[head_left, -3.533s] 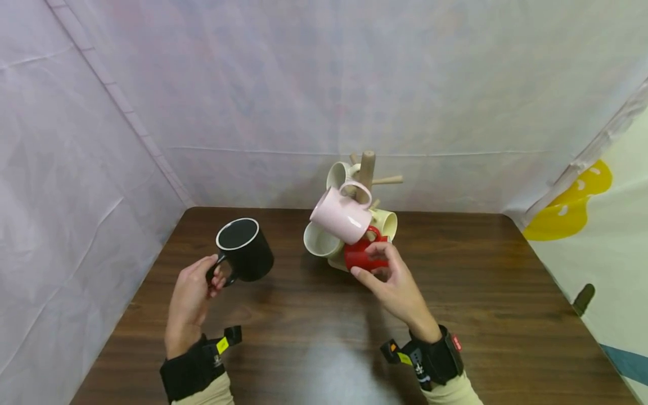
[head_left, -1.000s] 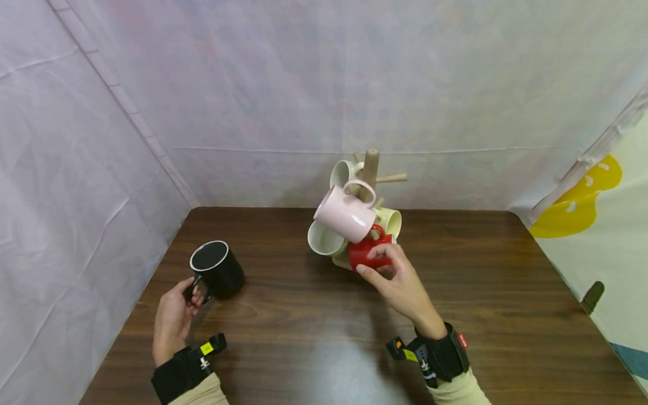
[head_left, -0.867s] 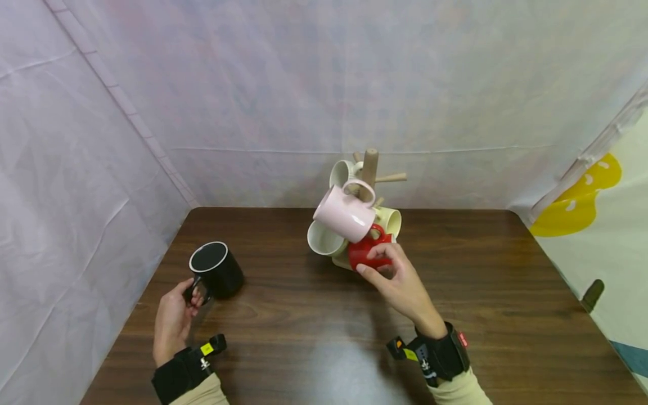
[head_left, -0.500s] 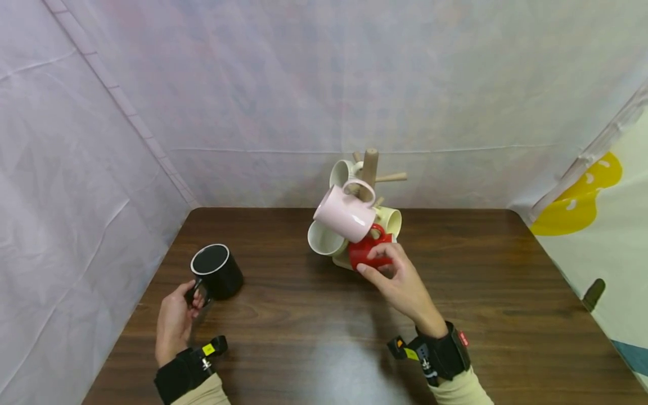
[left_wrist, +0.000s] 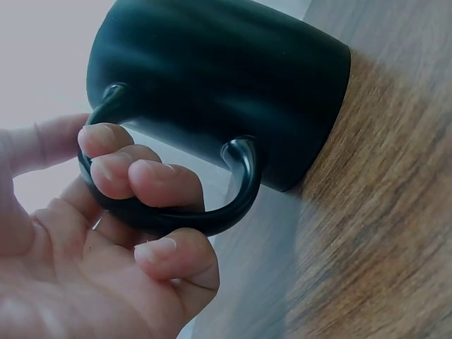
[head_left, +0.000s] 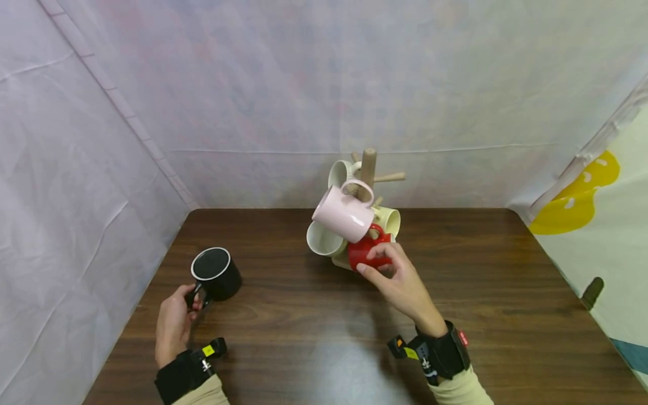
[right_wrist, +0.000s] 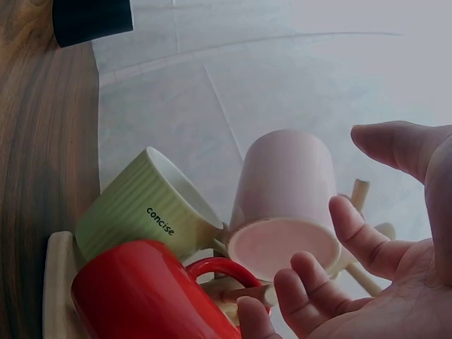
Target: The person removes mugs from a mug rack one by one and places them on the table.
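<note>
My left hand [head_left: 172,326] grips a black mug [head_left: 226,281] by its handle at the table's left side. In the left wrist view, fingers curl through the handle, and the mug's base is close to the wood; whether it touches I cannot tell. My right hand [head_left: 405,289] is beside a red mug [head_left: 358,254] low on a wooden mug rack [head_left: 369,163]. The right wrist view shows that hand's fingers loosely bent and thumb apart, with nothing held. A pink mug [head_left: 341,215] hangs tilted above the red one, near a ribbed green mug [right_wrist: 134,212] marked "concise".
A white mug [head_left: 338,174] hangs at the rack's upper left, and a pale yellow mug [head_left: 390,221] at its right. One bare peg [head_left: 391,177] sticks out to the right. Behind the brown wooden table [head_left: 283,337] stands a pale cloth wall [head_left: 253,101].
Over these seconds my left hand has carried the black mug left and toward me; lately the mug has sunk a little and tipped slightly. My right hand has stayed beside the red mug.
</note>
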The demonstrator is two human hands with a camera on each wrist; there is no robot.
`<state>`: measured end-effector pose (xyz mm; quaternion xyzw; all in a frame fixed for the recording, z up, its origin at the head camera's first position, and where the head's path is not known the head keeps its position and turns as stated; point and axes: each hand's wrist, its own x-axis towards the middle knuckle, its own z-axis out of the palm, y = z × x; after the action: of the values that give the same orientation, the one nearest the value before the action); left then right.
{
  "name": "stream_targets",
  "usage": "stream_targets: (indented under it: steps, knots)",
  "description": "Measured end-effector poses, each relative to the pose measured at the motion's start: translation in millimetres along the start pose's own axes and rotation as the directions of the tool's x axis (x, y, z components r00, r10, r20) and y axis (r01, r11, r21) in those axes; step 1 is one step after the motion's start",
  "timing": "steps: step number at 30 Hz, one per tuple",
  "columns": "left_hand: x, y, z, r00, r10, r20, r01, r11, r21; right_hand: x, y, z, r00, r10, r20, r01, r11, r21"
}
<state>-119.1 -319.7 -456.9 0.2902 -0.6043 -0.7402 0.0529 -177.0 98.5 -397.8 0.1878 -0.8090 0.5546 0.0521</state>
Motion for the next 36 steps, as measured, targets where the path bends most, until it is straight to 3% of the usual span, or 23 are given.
stream_targets:
  steps: [11,18,27,36]
  knots:
    - [-0.9,-0.5,-0.7,0.992,0.036,-0.124,-0.020,0.991,0.131,1.3,3,0,1.000,0.006,0.003,-0.006,1.000,-0.003]
    - [-5.8,0.2,-3.5,0.981,0.068,-0.180,-0.021,0.967,0.252,1.7,4,0,1.000,0.012,0.004,-0.012,1.000,-0.005]
    - [-10.5,7.1,-5.1,0.955,0.128,-0.266,-0.089,0.984,0.154,2.4,5,0,1.000,0.015,0.005,-0.015,1.000,-0.024]
    - [-22.5,19.3,-4.0,0.947,0.127,-0.295,-0.071,0.979,0.192,1.7,6,0,1.000,0.010,0.003,-0.010,1.000,-0.025]
